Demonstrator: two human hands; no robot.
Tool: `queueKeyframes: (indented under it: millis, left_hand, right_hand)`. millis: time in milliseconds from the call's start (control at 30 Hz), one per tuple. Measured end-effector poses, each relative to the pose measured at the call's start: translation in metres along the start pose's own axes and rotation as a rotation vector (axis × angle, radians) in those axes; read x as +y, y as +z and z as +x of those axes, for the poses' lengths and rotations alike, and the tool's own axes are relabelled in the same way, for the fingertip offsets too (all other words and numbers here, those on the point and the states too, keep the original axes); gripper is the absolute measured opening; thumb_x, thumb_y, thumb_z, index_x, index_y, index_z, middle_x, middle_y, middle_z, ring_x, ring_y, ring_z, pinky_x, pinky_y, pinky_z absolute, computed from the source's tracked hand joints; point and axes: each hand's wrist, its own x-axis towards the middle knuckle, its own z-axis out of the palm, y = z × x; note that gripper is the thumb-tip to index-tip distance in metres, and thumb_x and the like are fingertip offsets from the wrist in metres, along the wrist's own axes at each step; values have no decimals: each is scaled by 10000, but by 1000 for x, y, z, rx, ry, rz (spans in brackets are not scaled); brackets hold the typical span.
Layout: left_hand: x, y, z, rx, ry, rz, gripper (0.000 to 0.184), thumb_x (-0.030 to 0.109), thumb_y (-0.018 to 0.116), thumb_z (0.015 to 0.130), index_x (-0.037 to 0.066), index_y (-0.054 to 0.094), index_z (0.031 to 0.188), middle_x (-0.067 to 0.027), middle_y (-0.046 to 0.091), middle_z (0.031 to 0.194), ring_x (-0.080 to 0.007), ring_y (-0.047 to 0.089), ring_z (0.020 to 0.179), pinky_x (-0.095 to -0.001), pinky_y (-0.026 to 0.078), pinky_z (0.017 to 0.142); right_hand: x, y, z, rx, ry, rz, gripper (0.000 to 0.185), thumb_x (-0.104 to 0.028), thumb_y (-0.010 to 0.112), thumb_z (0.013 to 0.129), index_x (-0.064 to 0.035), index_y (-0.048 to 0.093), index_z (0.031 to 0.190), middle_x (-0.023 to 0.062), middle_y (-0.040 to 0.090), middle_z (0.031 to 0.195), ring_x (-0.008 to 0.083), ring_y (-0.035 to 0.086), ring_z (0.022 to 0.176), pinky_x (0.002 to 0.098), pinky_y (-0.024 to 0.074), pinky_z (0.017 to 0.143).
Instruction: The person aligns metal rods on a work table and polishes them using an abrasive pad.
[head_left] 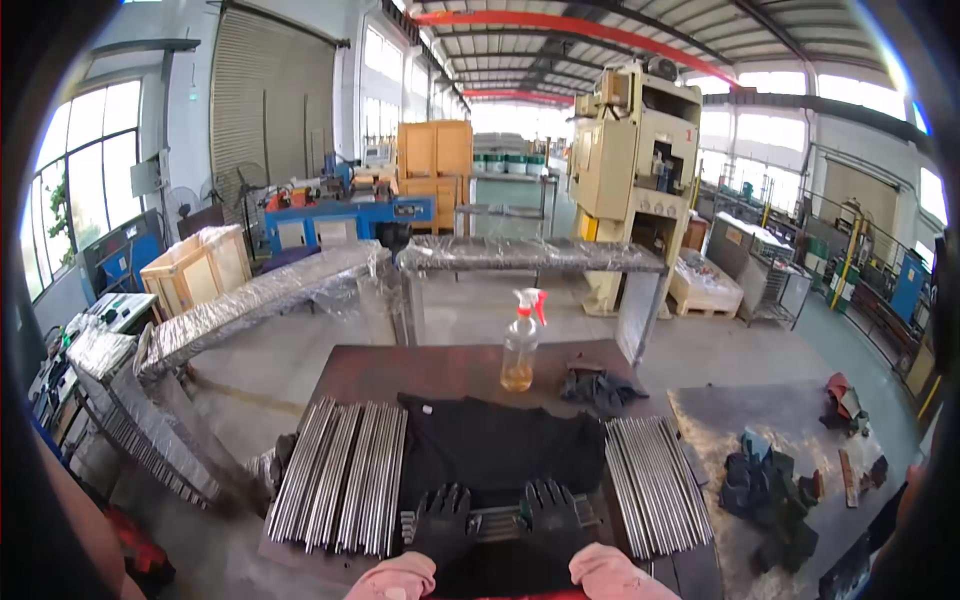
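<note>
Both my hands wear black gloves and pink sleeves. My left hand (446,515) lies over the left part of a few metal rods (497,524), fingers stretched forward. My right hand (550,512) rests on the same rods further right, its fingers likewise extended and slightly apart. These rods lie crosswise on a black cloth (500,440), partly hidden under the gloves. To the left is a large row of shiny rods (340,475). Another row of rods (657,487) lies to the right, both pointing away from me.
A spray bottle (519,350) with amber liquid stands at the back of the dark table (375,370), beside a crumpled dark rag (600,388). More rags (765,495) lie on a metal surface (700,405) at right. A plastic-wrapped frame (530,254) stands behind.
</note>
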Motion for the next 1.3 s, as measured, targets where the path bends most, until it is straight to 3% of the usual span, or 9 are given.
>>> queueKeyframes:
  millis: [67,167,233,267,300,367,467,733,1300]
  left_hand:
    - [0,-2,6,103,59,35,566,369,632,900,5,626,1333,-210,644,1340,-408,623,1167,-561,464,1016]
    - [-5,-3,17,41,60,34,550,333,622,903,-3,619,1340,-231,632,1357,-423,601,1213,-559,442,1057]
    - [-4,5,14,21,93,152,541,314,600,925,-10,608,1358,-239,617,1387,-439,566,1277,-568,407,1102]
    - [2,-5,9,-26,70,-42,546,322,578,950,-18,595,1377,-246,600,1420,-452,527,1337,-574,375,1137]
    - [6,-15,6,-39,25,-22,571,344,579,958,-25,586,1394,-250,591,1436,-444,525,1355,-574,376,1144]
    - [-6,16,0,29,42,8,611,381,589,956,-16,569,1420,-250,559,1470,-450,518,1352,-608,355,1154]
    - [-2,6,2,-19,8,-10,634,386,593,951,-13,553,1441,-229,550,1495,-429,523,1362,-601,350,1166]
    - [-2,1,5,-96,-28,-8,619,394,555,973,8,549,1456,-215,537,1522,-417,493,1406,-563,334,1190]
    - [-11,-35,-22,-107,-30,6,637,430,559,995,21,531,1482,-211,518,1542,-423,456,1438,-569,288,1220]
  right_hand:
    - [3,4,0,51,-48,-49,664,-425,634,883,47,602,1349,256,627,1324,471,597,1168,574,456,1015]
    - [-3,0,3,127,-14,-40,589,-314,646,832,53,636,1292,250,653,1255,454,636,1100,568,504,923]
    - [-7,-20,18,146,-50,-41,595,-294,660,805,56,634,1286,258,653,1261,446,631,1118,554,501,936]
    - [-5,-17,7,-11,-31,-25,605,-309,669,809,55,633,1291,272,645,1287,455,622,1127,548,494,955]
    - [-3,-5,2,138,-60,-9,606,-310,664,826,59,626,1306,288,629,1323,477,609,1153,559,478,998]
    - [3,5,1,77,-34,-11,517,-309,669,871,26,653,1265,250,636,1355,475,605,1203,579,458,1069]
    - [7,11,-1,97,-95,-36,627,-342,655,861,63,608,1338,304,595,1373,502,567,1243,596,436,1070]
    - [17,-12,0,7,-33,-15,655,-407,637,915,60,581,1371,291,597,1396,474,551,1297,567,419,1095]
    - [53,-35,-21,-99,103,7,655,-352,670,921,50,543,1422,269,594,1404,473,551,1291,525,415,1124]
